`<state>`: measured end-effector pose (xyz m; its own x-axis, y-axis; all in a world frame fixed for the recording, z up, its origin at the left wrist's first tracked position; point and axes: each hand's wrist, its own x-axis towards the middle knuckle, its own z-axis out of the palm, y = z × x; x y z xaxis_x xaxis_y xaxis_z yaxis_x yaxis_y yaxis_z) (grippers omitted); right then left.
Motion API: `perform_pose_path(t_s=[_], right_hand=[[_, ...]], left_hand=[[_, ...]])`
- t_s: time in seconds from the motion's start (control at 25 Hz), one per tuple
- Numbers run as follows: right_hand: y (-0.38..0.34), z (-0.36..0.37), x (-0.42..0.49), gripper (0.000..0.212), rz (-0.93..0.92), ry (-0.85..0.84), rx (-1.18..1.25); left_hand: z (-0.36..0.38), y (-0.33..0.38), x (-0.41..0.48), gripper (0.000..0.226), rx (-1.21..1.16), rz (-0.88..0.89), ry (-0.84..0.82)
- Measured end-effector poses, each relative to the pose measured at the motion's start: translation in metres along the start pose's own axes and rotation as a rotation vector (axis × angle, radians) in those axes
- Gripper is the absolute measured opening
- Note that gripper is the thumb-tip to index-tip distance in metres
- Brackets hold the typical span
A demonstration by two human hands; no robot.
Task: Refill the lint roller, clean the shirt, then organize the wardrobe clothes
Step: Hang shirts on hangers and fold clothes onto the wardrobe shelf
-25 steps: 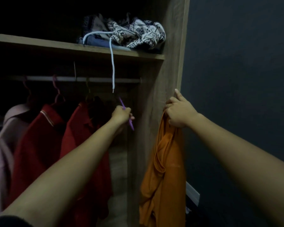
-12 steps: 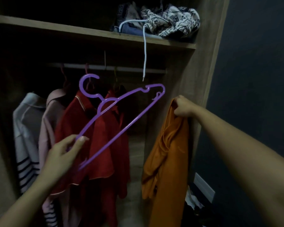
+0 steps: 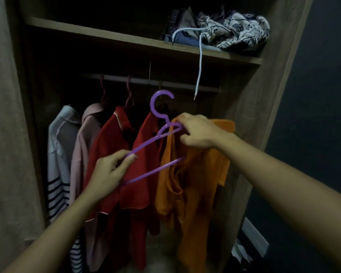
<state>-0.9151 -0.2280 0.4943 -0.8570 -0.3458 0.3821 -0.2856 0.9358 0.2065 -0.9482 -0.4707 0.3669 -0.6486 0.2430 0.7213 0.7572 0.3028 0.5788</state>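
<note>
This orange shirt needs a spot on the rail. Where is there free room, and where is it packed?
The rail is bare at its right end, between the red shirt and the wardrobe's right wall, under the dangling white cord. Left of that, hung clothes crowd it. The shelf looks bare left of the folded pile.

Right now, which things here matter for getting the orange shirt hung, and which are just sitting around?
In play:
- purple hanger, pinched at one end by the left hand
- orange shirt, held at the top by the right hand
- rail

Just there:
- red shirts
- pink top
- striped top
- shelf bundle
- white cord
</note>
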Motion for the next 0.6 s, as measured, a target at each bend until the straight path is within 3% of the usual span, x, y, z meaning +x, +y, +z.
perform_pose_path(t_s=[0.12, 0.2, 0.28, 0.36, 0.44, 0.52, 0.6], right_hand=[[0.007, -0.007, -0.013, 0.043, -0.195, 0.379, -0.209], [0.011, -0.006, -0.016, 0.053, -0.185, 0.474, -0.248], [0.007, -0.008, -0.014, 0.053, -0.131, 0.502, -0.257], [0.004, -0.014, -0.013, 0.046, -0.108, 0.568, -0.272], [0.003, -0.024, -0.015, 0.045, -0.106, 0.590, -0.264], [0.005, -0.033, -0.021, 0.049, -0.116, 0.577, -0.235], [0.017, -0.044, -0.034, 0.051, -0.105, 0.550, -0.236]], left_hand=[[-0.003, 0.005, 0.010, 0.028, 0.119, -0.032, 0.134], [0.008, 0.019, 0.006, 0.033, 0.397, 0.000, 0.345], [0.034, 0.053, -0.012, 0.033, 0.410, 0.140, 0.461], [0.068, 0.072, -0.036, 0.040, 0.427, 0.230, 0.293], [0.093, 0.066, -0.048, 0.050, 0.469, 0.073, 0.029], [0.101, 0.042, -0.048, 0.056, 0.347, -0.099, -0.187], [0.093, 0.010, -0.049, 0.070, 0.158, -0.057, -0.282]])
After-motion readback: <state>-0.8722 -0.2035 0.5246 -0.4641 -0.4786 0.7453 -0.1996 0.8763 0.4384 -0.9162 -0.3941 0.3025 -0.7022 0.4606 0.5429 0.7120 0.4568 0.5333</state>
